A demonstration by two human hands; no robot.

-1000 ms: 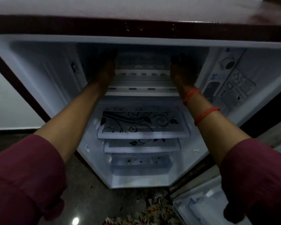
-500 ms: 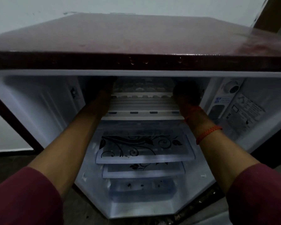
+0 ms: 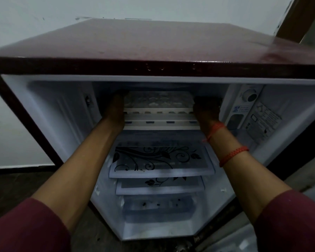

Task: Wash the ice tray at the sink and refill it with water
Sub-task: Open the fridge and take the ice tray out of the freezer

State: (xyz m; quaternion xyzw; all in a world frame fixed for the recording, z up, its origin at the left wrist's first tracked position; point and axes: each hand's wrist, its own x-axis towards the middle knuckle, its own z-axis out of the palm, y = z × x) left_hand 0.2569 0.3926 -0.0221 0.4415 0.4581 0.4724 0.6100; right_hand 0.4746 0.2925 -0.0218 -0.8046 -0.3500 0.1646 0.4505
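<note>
A white ice tray with several cells lies in the freezer compartment at the top of the open fridge. My left hand reaches into the dark compartment and holds the tray's left end. My right hand grips the tray's right end, fingers curled over it. Shadow hides the fingertips of both hands. Red thread bands circle my right wrist.
Below the freezer sit a white freezer floor rail, two glass shelves with black floral print and a clear crisper drawer. A thermostat dial is on the right inner wall. The fridge door stands open at lower right.
The view has risen, so the fridge top now fills more of the frame. Both hands stay at the ends of the ice tray in the freezer compartment.
</note>
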